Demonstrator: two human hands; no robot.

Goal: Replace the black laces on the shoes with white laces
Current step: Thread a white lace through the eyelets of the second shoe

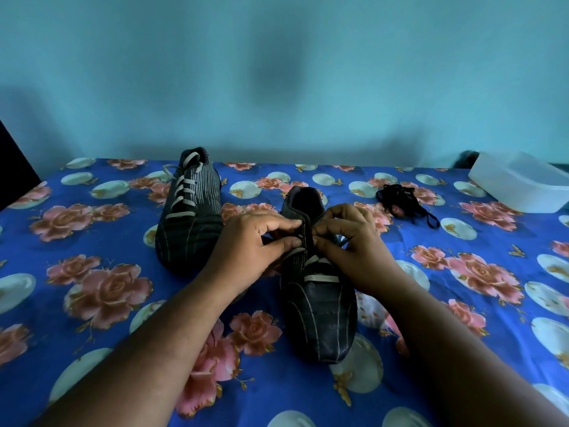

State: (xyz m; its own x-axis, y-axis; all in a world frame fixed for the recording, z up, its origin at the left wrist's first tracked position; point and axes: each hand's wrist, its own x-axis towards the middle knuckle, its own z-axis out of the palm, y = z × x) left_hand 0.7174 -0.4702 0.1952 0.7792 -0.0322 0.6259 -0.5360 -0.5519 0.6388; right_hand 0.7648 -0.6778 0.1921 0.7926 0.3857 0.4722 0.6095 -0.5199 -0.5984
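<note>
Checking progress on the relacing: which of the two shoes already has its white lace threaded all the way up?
The far shoe, left of both hands, shows white lace across every row. The near shoe, under the hands, has only its lower rows laced.

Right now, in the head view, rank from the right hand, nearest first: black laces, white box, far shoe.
Measured from the right hand:
1. Black laces, just beyond it, to the right.
2. Far shoe, across to the left.
3. White box, at the far right edge.

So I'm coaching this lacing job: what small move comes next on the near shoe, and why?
Probably pull the white lace through the next eyelet up. The near shoe shows only its lower rows laced, both hands work at its middle eyelets, and the far shoe looks fully laced.
</note>
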